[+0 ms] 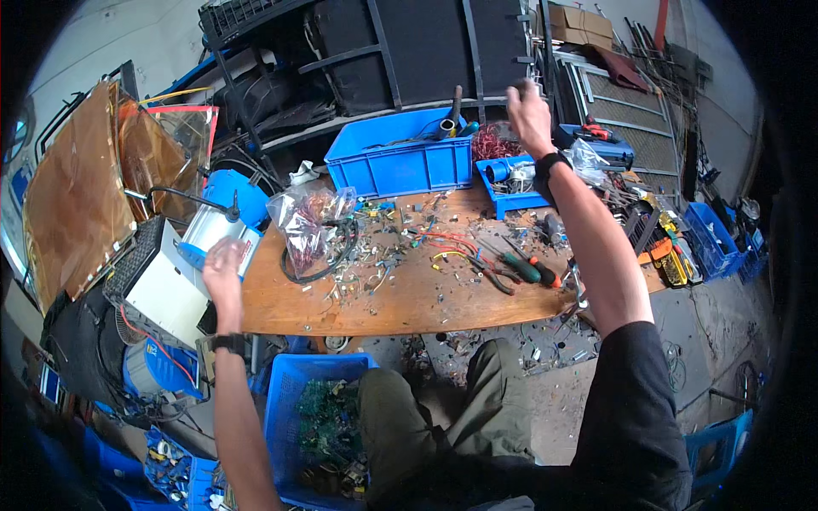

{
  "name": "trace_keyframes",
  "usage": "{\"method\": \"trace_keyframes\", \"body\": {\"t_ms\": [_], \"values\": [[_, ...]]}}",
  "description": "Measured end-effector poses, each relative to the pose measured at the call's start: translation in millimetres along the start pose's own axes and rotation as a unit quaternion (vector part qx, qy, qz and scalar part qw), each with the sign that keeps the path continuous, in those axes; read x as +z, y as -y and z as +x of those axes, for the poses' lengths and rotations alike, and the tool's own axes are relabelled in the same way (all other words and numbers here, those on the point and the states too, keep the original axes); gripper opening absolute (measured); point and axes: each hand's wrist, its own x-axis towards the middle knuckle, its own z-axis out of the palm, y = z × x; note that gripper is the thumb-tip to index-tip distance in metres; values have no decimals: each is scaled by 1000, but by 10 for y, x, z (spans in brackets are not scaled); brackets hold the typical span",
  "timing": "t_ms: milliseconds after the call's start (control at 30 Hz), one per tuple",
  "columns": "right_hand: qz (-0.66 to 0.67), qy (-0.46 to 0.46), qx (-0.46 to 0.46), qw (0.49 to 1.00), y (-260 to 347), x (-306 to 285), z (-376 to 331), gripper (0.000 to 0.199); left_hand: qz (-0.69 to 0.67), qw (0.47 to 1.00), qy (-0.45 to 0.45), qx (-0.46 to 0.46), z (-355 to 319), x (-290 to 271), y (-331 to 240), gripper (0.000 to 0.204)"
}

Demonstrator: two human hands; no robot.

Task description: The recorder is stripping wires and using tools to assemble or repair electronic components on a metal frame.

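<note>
My right hand is raised over the far right of the wooden table, above a small blue tray with blue and white parts in it. Its fingers are closed on something dark and small that I cannot make out. My left hand is up at the table's left edge, in front of a white and blue cylinder; motion smears its fingers. Between the hands lie a clear plastic bag of reddish wire, red wires, pliers and screwdrivers with green and black-red handles.
Small scraps litter the wooden table. A large blue bin stands at its back, beside tangled red wire. Below, left of my knees, a blue crate holds green circuit boards. A black metal frame rises behind. Debris covers the floor.
</note>
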Motion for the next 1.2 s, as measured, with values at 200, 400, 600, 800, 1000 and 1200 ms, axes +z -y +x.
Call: {"method": "trace_keyframes", "body": {"t_ms": [200,400,600,800,1000,1200], "values": [[133,68,-123,981,381,-766,-525,26,-62,995,5,82,-262,862,-662,30],[86,104,-32,990,-248,-1656,-2620,12,253,955,3,156,-1673,754,-1188,13],[64,17,284,956,-639,-2815,-4752,8,96,972,208,58,-2604,798,-1456,32],[85,-40,332,939,-614,-2510,-5036,9,109,970,196,98,-2766,1111,-1248,21],[20,131,158,979,-1114,-1849,-3966,11,-195,944,232,130,-2473,1407,-1246,48],[8,147,70,987,-1095,-1087,-3286,11,-189,939,265,113,-2413,2707,-1370,51]]}}
